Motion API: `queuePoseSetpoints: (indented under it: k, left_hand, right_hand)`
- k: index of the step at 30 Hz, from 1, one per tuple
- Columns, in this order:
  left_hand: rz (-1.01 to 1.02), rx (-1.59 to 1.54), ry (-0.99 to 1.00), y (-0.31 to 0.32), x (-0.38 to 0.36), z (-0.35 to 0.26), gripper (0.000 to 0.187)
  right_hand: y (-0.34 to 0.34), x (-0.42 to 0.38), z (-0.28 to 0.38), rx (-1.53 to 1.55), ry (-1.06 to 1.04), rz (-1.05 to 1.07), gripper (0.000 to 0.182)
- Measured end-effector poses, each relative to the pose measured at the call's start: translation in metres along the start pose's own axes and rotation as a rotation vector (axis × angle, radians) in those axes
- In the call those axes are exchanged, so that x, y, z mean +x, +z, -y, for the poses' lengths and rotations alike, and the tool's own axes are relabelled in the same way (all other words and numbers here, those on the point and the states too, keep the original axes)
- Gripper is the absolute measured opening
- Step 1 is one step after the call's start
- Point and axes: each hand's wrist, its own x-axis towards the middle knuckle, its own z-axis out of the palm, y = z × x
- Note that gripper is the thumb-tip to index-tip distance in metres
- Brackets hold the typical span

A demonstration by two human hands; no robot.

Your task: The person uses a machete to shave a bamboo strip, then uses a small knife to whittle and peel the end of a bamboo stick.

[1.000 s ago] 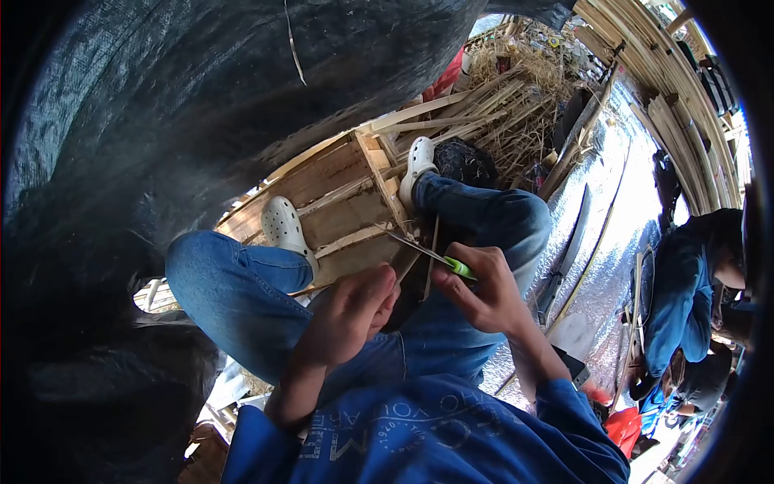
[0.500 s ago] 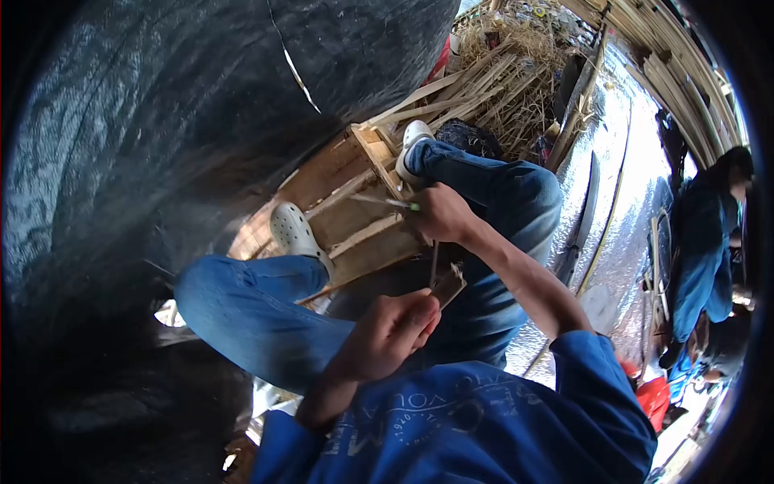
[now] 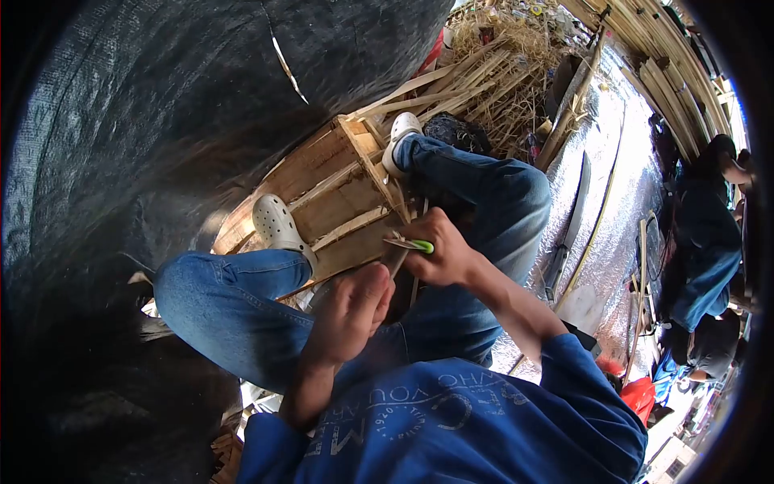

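My left hand (image 3: 351,310) is closed around a short strip of wood (image 3: 394,256), its far end sticking out past my fingers. A knife with a bright green handle (image 3: 422,246) is gripped in my right hand (image 3: 448,250). Its blade (image 3: 397,241) lies across the outer end of the strip and appears to touch it. Both hands are close together above my lap, between my bent knees. Part of the strip is hidden inside my left fist.
A wooden slatted crate (image 3: 347,206) lies beyond my hands, with my shoes (image 3: 279,222) at it. Black plastic sheeting (image 3: 177,121) rises on the left. Wood strips and straw (image 3: 516,64) are piled ahead. Another person (image 3: 705,242) is at the right, near silvery sheeting (image 3: 601,194).
My right hand has come down and nearer with the knife, bringing the blade from out over the crate onto the strip's end. My left hand has shifted left and slightly up with the strip.
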Motion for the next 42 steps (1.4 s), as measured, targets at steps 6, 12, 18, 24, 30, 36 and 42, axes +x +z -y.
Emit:
queuePoseSetpoints:
  k: [6, 12, 18, 24, 30, 36, 42]
  left_hand:
    - [0.021, -0.055, 0.016, 0.006, 0.006, 0.008, 0.038]
    - [-0.020, -0.096, -0.007, 0.004, 0.001, 0.002, 0.037]
    - [0.014, -0.070, 0.004, 0.002, 0.003, 0.005, 0.037]
    - [0.135, 0.008, 0.048, 0.013, 0.003, 0.010, 0.039]
    - [-0.003, -0.122, 0.009, 0.000, -0.001, 0.010, 0.038]
    - [0.046, -0.100, -0.010, -0.001, 0.002, 0.009, 0.037]
    - [-0.039, -0.084, 0.035, -0.005, 0.005, 0.008, 0.040]
  right_hand:
    - [0.010, 0.012, -0.039, -0.281, 0.305, -0.017, 0.009]
    - [0.001, -0.016, -0.007, 0.074, 0.392, -0.220, 0.016]
    - [0.012, -0.007, 0.002, -0.072, -0.155, -0.287, 0.008]
    - [0.043, 0.005, -0.052, -0.317, 0.209, -0.016, 0.015]
    - [0.002, -0.003, -0.030, -0.067, 0.397, -0.203, 0.013]
    - [-0.003, -0.010, -0.005, -0.050, -0.102, -0.090, 0.018]
    - [0.016, 0.013, -0.028, -0.075, -0.068, -0.062, 0.010]
